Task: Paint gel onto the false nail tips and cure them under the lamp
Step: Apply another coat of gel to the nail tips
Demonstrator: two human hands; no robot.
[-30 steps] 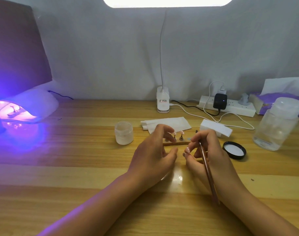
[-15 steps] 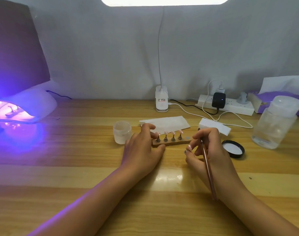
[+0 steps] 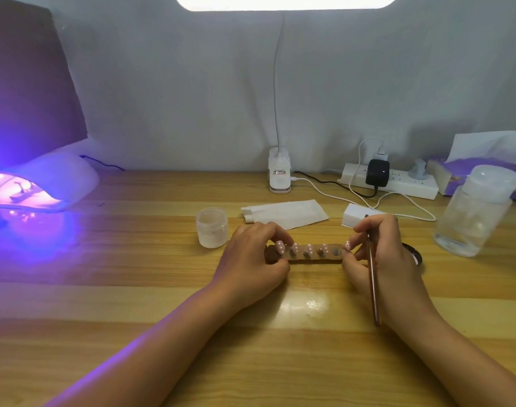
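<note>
Several pink white-dotted nail tips, upright on brown holder

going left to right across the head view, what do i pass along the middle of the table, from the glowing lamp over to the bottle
curing lamp → small jar → left hand → wooden nail tip holder → right hand, gripping the brush → clear bottle
</note>
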